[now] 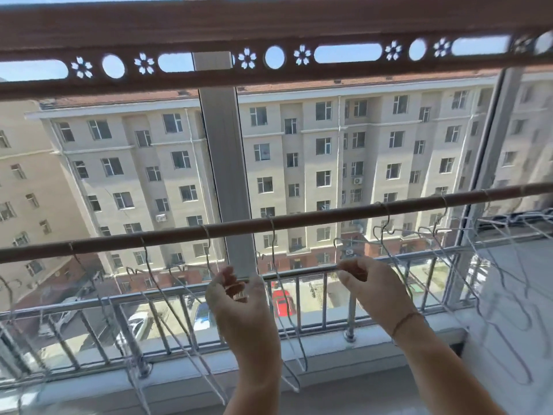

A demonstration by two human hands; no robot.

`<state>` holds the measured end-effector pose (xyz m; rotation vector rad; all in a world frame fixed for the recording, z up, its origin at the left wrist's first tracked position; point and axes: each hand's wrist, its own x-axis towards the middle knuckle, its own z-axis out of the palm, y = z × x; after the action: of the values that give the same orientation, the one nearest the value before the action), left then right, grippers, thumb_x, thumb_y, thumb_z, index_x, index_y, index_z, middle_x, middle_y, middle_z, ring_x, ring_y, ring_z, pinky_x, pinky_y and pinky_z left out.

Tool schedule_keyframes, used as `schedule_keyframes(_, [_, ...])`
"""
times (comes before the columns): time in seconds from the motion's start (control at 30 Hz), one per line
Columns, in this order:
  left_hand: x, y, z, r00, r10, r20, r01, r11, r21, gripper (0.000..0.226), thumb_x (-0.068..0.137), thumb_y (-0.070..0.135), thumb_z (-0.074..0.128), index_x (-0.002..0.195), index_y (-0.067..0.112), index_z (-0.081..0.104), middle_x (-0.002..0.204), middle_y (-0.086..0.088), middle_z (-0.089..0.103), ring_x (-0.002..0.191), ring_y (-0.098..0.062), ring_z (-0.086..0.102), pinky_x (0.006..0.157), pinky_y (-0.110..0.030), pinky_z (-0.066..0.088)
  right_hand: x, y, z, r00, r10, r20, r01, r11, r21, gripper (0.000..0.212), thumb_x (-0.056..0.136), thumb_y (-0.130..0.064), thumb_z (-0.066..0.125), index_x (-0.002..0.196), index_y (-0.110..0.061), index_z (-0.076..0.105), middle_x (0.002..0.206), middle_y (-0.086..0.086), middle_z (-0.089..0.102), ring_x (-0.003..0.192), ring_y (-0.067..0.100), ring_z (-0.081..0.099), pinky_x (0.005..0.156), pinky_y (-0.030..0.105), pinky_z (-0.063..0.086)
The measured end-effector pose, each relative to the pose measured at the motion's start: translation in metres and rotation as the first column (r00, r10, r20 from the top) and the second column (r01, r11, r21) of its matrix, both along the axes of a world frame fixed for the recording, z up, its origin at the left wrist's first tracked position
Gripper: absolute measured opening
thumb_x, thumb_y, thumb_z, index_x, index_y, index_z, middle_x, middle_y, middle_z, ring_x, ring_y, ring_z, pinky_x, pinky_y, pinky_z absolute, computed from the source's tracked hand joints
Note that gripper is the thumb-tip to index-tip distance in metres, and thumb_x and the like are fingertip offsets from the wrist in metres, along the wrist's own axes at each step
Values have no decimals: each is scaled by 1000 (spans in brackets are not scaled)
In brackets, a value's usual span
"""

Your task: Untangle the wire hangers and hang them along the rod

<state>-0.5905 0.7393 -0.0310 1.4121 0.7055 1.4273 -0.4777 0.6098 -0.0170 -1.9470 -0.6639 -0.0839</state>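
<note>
Both of my hands are raised just under the rod (299, 218), which runs across the window with a row of wire hangers (275, 283) already hooked along it. My left grip (236, 290) is curled closed, apparently pinching wire below a hooked hanger; my right grip (356, 272) is closed on the wire of a hanger whose hook (339, 242) stands free just above that grip, not yet over the rod. To the right of the right grip, a crowded cluster of hangers (425, 235) hangs with loops that overlap; whether they are interlocked I cannot tell. Risk, as I judge it: lifting the right grip could drag a snagged neighbour along and unhook it from the rod, and a slipped pinch would drop the hanger onto the sill (374, 345) below both grips.
</note>
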Motion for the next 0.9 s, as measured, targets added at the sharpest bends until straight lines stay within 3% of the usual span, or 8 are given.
schedule_keyframes(0.13, [19,-49,12,980,-201,10,199,975,99,16,85,18,64,99,25,59,90,1,64,80,-9,61,70,-19,50,14,-40,6,987,-143,76,138,988,77,10,84,-14,63,92,-19,67,77,-8,65,76,8,61,75,20,49])
schedule_keyframes(0.23, [41,-83,14,886,-461,-42,463,886,29,13,86,22,64,97,29,62,86,5,68,83,-5,64,73,-18,53,32,-72,9,965,-240,102,229,967,110,16,85,-15,61,100,-13,68,86,-1,67,84,14,62,81,26,49])
schedule_keyframes(0.33, [68,-107,11,802,-583,-129,581,812,-52,11,86,27,64,96,32,62,89,7,68,84,-3,64,74,-18,52,58,-97,4,939,-315,139,303,948,98,18,84,-11,62,102,-12,66,96,5,66,90,18,61,82,29,49])
schedule_keyframes(0.43, [95,-124,5,779,-612,-134,589,788,-176,13,88,24,62,99,29,59,92,11,65,77,2,64,57,-7,47,84,-115,-4,918,-355,176,350,935,60,25,81,-8,62,106,-12,64,107,12,60,100,27,59,88,42,52])
schedule_keyframes(0.6, [133,-140,-8,837,-520,-172,463,840,-284,29,88,23,62,115,14,62,92,10,66,88,-3,61,74,-17,48,109,-135,-21,968,-243,55,242,970,26,38,84,-10,61,121,-11,54,102,7,60,94,21,57,78,24,43])
schedule_keyframes(0.7, [143,-147,-9,843,-523,-123,449,811,-374,25,88,21,62,111,12,64,98,-5,70,89,-16,64,83,-30,54,118,-143,-26,986,-157,-54,160,985,59,26,86,-10,59,112,-10,57,80,2,63,76,20,61,61,18,43])
schedule_keyframes(0.8, [148,-154,-8,847,-518,-119,429,798,-423,7,89,19,62,93,18,67,83,-3,72,73,-14,62,67,-24,50,125,-144,-27,988,-110,-108,122,987,107,9,86,-11,58,94,-12,62,68,0,68,70,23,67,67,36,55])
schedule_keyframes(0.9, [153,-156,-6,866,-489,-100,403,804,-437,9,88,14,62,84,17,69,68,0,70,62,-12,58,56,-20,46,129,-141,-24,991,-50,-124,67,988,140,7,87,-12,58,88,-11,65,59,0,68,56,18,63,61,33,55])
